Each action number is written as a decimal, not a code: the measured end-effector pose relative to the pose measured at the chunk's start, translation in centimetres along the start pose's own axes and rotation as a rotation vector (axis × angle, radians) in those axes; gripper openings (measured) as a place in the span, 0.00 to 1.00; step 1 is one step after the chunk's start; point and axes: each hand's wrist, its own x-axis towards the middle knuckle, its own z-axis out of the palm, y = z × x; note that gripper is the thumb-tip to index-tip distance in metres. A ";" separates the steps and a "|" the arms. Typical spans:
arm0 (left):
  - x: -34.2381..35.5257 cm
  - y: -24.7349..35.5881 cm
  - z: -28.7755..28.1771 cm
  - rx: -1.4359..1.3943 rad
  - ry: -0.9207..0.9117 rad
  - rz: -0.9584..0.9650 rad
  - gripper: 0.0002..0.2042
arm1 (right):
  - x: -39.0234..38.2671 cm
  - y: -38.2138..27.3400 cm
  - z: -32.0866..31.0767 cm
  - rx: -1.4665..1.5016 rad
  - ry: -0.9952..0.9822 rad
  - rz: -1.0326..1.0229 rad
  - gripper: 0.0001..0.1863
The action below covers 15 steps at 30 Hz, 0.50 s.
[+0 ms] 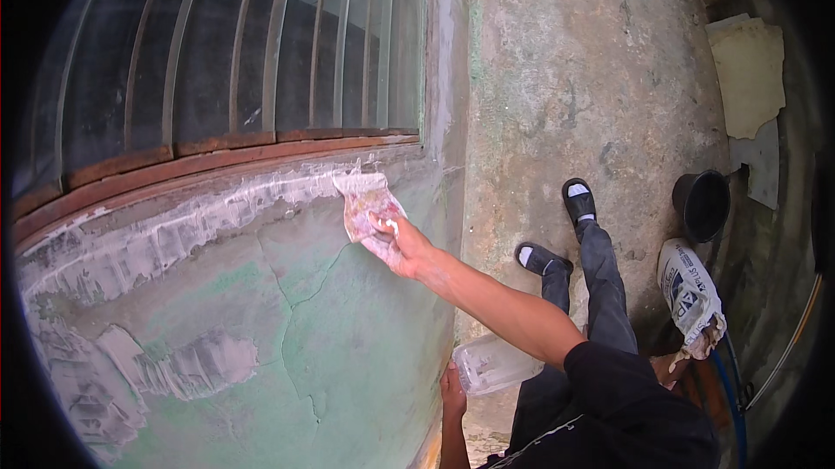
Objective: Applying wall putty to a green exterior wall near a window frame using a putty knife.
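Observation:
My right hand point(402, 247) reaches across to the wall and grips a flat, putty-smeared spreader point(364, 201), stained whitish with pink and yellow. The spreader's far edge lies against the pale putty band point(200, 208) under the window. My left hand point(453, 392), low and close to my body, holds a clear plastic container point(494, 366) by one end; it looks cloudy, and I cannot make out its contents. Green, cracked wall point(322, 330) spreads below the band, with another grey-white putty patch point(196, 366) lower left.
A barred window point(226, 52) with a rusty brown sill point(217, 149) stands above the putty band. My sandalled feet point(578, 199) are on the stained concrete floor point(583, 60). To the right are a black bucket point(701, 206), a white printed sack point(689, 291) and a pale board point(748, 73).

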 end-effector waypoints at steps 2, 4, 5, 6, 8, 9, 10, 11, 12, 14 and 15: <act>0.0 1.0 0.3 0.001 -0.006 -0.011 0.21 | -0.6 0.2 -0.9 0.016 -0.017 0.013 0.18; 0.3 1.7 0.4 -0.003 -0.008 -0.020 0.20 | -1.5 -0.3 -2.0 0.082 0.017 -0.067 0.16; 0.3 1.9 0.3 0.008 -0.026 -0.016 0.21 | -2.1 -0.7 -1.9 0.085 0.016 -0.066 0.16; 0.3 2.0 0.2 0.017 -0.039 -0.013 0.21 | -2.9 -1.3 -1.3 0.000 0.078 -0.228 0.16; 0.1 2.1 0.4 0.001 -0.035 -0.006 0.21 | -2.9 -3.0 -1.5 -0.089 0.142 -0.392 0.15; 0.1 2.1 0.5 -0.015 -0.033 0.000 0.21 | -2.2 -4.0 -2.2 -0.460 0.215 -0.692 0.14; 0.0 2.3 0.7 -0.017 -0.032 -0.003 0.21 | -1.6 -4.7 -2.9 -0.840 0.284 -0.983 0.12; -0.2 2.3 0.6 -0.022 -0.019 -0.003 0.21 | -1.6 -4.8 -2.7 -0.844 0.282 -0.972 0.12; -0.4 2.2 0.5 -0.027 -0.006 -0.002 0.21 | -1.7 -4.7 -2.4 -1.047 0.287 -1.139 0.12; -0.4 1.6 0.1 -0.031 0.012 0.001 0.21 | -1.7 -4.7 -2.3 -1.257 0.281 -1.300 0.11; -0.4 1.4 0.1 -0.030 0.021 0.009 0.21 | -1.6 -4.7 -2.4 -1.437 0.182 -1.433 0.14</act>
